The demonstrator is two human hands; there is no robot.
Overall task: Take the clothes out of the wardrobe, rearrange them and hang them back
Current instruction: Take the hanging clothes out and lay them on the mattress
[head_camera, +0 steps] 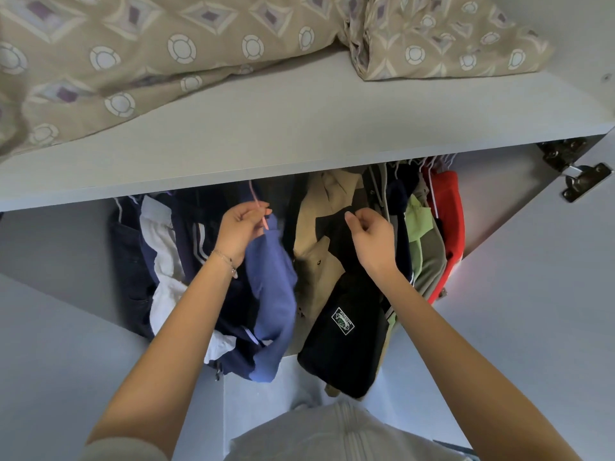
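**Left hand** point(244, 227): the grip is closed, thumb and fingers pinching the thin stem of the pink hanger point(262, 212). From the grip, the stem runs up and slightly away, towards the underside of the shelf point(299, 128). A bracelet point(227, 261) sits on the wrist below the grip.

**Blue garment** point(274, 294): it hangs on the pink hanger directly beneath the left grip. Its long axis runs downward from the grip, with the free end lowest and nearest the person. It lies in front of the other clothes on the rail.

**Right hand** point(372, 237): the fingers are curled, with the fingertips at the upper edge of the black garment point(346, 327). It cannot be told whether this grip is clamped on the fabric or only touches it.

**Black garment**: it hangs below the right grip, long axis downward, with a white-and-green label on the face that shows.

**Adjacent items:**
- Between the two grips: a beige jacket point(316, 234), behind the black garment.
- Outboard of the left grip: a navy garment point(196, 234) with white stripes, then a white garment point(163, 247).
- Outboard of the right grip: a green garment point(417, 221), then a red garment point(447, 211).
- Above both grips: the shelf, carrying patterned bedding point(166, 44).
- Far outboard of the right grip: a metal hinge point(579, 174).
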